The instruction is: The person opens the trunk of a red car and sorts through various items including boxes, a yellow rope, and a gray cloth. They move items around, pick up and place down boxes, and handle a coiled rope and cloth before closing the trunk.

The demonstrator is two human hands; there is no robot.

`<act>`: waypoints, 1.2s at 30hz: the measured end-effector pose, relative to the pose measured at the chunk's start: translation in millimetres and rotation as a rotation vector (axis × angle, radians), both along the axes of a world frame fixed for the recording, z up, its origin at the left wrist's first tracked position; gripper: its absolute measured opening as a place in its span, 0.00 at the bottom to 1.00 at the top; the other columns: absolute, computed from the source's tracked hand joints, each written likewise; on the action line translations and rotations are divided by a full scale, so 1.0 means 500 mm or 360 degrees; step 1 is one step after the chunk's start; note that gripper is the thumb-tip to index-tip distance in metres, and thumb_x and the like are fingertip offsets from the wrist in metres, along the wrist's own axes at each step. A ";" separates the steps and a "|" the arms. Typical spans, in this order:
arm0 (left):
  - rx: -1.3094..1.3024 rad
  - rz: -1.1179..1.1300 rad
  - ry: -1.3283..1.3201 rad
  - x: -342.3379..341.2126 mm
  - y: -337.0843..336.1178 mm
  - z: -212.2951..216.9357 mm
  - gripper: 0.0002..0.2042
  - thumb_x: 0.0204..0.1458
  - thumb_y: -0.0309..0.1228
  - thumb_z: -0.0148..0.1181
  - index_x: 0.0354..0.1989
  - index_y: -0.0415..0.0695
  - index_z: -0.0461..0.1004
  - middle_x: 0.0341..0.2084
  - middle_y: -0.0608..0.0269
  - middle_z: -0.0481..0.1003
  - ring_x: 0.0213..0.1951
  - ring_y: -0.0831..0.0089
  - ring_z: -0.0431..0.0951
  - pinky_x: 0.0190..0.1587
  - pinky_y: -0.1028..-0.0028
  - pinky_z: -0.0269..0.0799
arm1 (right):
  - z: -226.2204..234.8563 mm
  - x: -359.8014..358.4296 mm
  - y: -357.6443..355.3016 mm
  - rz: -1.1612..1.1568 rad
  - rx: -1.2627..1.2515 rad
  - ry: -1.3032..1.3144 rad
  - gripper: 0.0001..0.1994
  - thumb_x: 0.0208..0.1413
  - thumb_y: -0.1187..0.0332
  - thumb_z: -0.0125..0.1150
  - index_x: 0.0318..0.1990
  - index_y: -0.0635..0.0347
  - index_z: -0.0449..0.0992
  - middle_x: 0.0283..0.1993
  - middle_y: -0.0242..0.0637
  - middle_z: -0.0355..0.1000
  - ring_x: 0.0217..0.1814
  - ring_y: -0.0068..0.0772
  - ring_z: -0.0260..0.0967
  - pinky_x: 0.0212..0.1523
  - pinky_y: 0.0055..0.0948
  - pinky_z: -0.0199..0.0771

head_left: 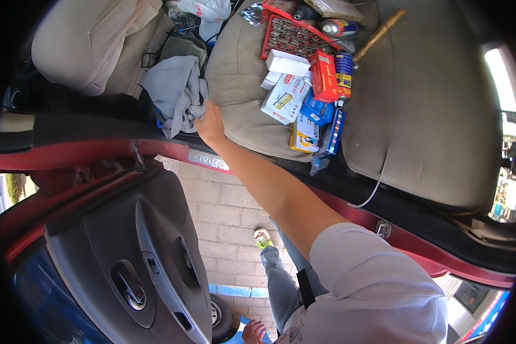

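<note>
My right arm stretches across the open car doorway to a crumpled grey cloth (175, 92) in the footwell in front of the rear seat. The fingers of my right hand (211, 124) are closed at the cloth's right edge and seem to pinch it; the fingertips are partly hidden. A darker folded fabric (183, 50) lies just behind the cloth. Low in the picture, my left hand (254, 332) hangs beside my body, fingers loosely bent and apart, with nothing seen in it.
On the beige seat (235, 74) lie a red tray of metal bits (292, 40), several small boxes, a blue-and-yellow spray can (343, 71) and a wooden stick (379, 34). The open door (149, 246) stands at the left. Paving (223, 206) lies below the red sill.
</note>
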State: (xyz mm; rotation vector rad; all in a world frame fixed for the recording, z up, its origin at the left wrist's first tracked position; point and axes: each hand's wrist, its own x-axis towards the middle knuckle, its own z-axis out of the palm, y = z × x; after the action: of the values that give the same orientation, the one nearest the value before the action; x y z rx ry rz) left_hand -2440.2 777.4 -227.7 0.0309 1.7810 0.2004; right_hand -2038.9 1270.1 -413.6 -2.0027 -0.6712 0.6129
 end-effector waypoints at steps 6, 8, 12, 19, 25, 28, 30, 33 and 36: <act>0.0388 -0.0258 -0.0328 -0.028 0.021 0.039 0.15 0.55 0.37 0.52 0.44 0.39 0.68 0.31 0.60 0.74 0.29 0.73 0.76 0.30 0.79 0.71 | 0.092 -0.124 -0.638 0.0073 -0.0061 0.0685 0.19 0.41 0.70 0.59 0.44 0.63 0.70 0.45 0.47 0.70 0.49 0.43 0.67 0.49 0.33 0.67; 0.0631 -0.0622 -0.0240 -0.008 0.021 0.066 0.13 0.55 0.37 0.52 0.42 0.40 0.70 0.32 0.61 0.74 0.29 0.77 0.74 0.30 0.81 0.69 | 0.191 -0.142 -0.866 0.0115 -0.0274 0.0725 0.17 0.44 0.67 0.58 0.44 0.62 0.70 0.43 0.44 0.71 0.45 0.39 0.70 0.45 0.30 0.69; 0.0935 -0.0910 -0.0247 0.008 0.014 0.146 0.12 0.56 0.37 0.51 0.41 0.41 0.71 0.32 0.62 0.74 0.31 0.78 0.73 0.35 0.80 0.68 | 0.362 -0.168 -1.218 -0.0155 -0.0514 0.0984 0.16 0.47 0.72 0.55 0.46 0.61 0.68 0.43 0.35 0.69 0.36 0.25 0.69 0.32 0.27 0.74; 0.1783 -0.1430 -0.0469 0.269 0.134 0.178 0.09 0.51 0.26 0.54 0.39 0.36 0.72 0.35 0.62 0.72 0.36 0.78 0.71 0.41 0.80 0.65 | 0.536 -0.135 -1.419 -0.0385 -0.0086 0.0748 0.16 0.50 0.76 0.53 0.48 0.61 0.66 0.44 0.37 0.69 0.37 0.22 0.68 0.35 0.22 0.71; 0.2605 -0.1880 0.0198 0.549 0.380 0.160 0.12 0.46 0.31 0.58 0.39 0.44 0.73 0.42 0.56 0.69 0.45 0.60 0.68 0.47 0.70 0.63 | 0.562 -0.036 -1.214 -0.0148 0.0174 0.0520 0.16 0.51 0.78 0.54 0.49 0.63 0.65 0.47 0.39 0.68 0.46 0.27 0.66 0.45 0.25 0.69; 0.2726 -0.2088 0.0585 0.702 0.547 0.114 0.15 0.45 0.36 0.58 0.42 0.48 0.73 0.47 0.57 0.67 0.49 0.57 0.66 0.53 0.64 0.59 | 0.533 0.086 -1.018 -0.0120 0.0246 0.0279 0.20 0.50 0.72 0.58 0.51 0.62 0.64 0.49 0.44 0.67 0.55 0.35 0.63 0.52 0.32 0.66; 0.2790 -0.2392 0.0816 0.815 0.651 0.074 0.17 0.45 0.38 0.58 0.45 0.50 0.72 0.49 0.59 0.65 0.52 0.59 0.64 0.56 0.54 0.53 | 0.479 0.204 -0.866 -0.0208 0.0264 -0.0043 0.26 0.47 0.65 0.62 0.53 0.67 0.62 0.51 0.50 0.66 0.54 0.40 0.64 0.52 0.36 0.64; 0.2948 -0.2794 0.1229 1.009 0.822 -0.021 0.20 0.45 0.38 0.59 0.49 0.54 0.68 0.53 0.64 0.64 0.55 0.61 0.62 0.57 0.50 0.52 | 0.376 0.403 -0.632 -0.0513 0.0047 -0.0196 0.36 0.42 0.55 0.65 0.54 0.71 0.59 0.50 0.58 0.65 0.52 0.48 0.66 0.51 0.37 0.65; 0.2710 -0.3209 0.1143 1.198 0.947 -0.172 0.29 0.42 0.42 0.62 0.55 0.53 0.63 0.56 0.63 0.60 0.58 0.63 0.58 0.58 0.45 0.45 | 0.191 0.571 -0.457 -0.0594 -0.0450 -0.0015 0.47 0.35 0.44 0.66 0.58 0.68 0.54 0.54 0.57 0.61 0.56 0.53 0.59 0.53 0.41 0.62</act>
State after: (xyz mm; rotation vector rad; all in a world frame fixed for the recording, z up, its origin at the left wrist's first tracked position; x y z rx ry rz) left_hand -1841.2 1251.0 -313.6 3.0723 0.8083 0.1155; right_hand -1753.6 1041.6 -317.8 -2.3175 -0.2097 0.4918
